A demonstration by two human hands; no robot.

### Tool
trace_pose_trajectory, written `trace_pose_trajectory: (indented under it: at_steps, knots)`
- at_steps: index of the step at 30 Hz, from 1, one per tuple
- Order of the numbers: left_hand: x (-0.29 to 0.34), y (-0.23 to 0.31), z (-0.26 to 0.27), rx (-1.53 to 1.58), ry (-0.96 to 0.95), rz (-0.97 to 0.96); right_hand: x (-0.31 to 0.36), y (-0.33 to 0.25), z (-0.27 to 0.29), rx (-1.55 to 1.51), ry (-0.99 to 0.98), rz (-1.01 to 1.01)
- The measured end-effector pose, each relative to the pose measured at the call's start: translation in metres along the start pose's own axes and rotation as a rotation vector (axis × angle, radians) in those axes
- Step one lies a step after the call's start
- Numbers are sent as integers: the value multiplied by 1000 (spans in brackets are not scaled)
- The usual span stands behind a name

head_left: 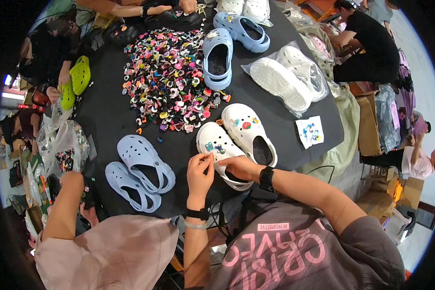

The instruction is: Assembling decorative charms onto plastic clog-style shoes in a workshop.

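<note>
A pair of white foam clogs lies on the black table in front of me. The nearer white clog (211,137) carries a few colourful charms on its toe. My left hand (199,175) is closed in a pinch at this clog's left side; whatever its fingertips hold is too small to make out. Across the same clog's opening, my right hand (241,168) grips its upper, with some fingers hidden. The other white clog (244,125) touches it on the right, with several charms on top. Beyond them spreads a heap of loose shoe charms (169,77).
Light blue clogs (145,157) lie at the left, and another blue clog (218,60) is beside the charm heap. Bagged white clogs (280,82) and a small packet of charms (310,132) are at the right. A person's hand (65,75) holds green clogs at far left.
</note>
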State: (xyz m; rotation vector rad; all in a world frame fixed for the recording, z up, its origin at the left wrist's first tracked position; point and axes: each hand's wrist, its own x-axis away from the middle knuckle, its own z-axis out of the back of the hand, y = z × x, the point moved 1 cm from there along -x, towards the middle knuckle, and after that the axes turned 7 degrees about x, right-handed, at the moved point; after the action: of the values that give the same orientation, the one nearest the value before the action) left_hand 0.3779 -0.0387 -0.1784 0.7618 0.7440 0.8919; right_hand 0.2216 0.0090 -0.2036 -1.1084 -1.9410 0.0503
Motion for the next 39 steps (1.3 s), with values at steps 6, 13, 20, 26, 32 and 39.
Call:
trace_pose_trajectory:
  at_steps: [6,13,20,26,32,39]
  knots:
    - [10,4,-8,149,58,108,-3,4,10,91,-3,35]
    - [19,-5,-11,108,26,132,3,-2,-4,63,-35,59]
    - [24,-21,-16,143,31,94,-12,13,-4,208,176,129]
    - [40,-12,-24,773,280,483,-10,12,-6,311,348,92]
    - [61,-18,-29,860,302,673,-9,14,-10,326,427,72]
    - [63,-35,-41,864,145,784,-10,4,-19,225,430,-84]
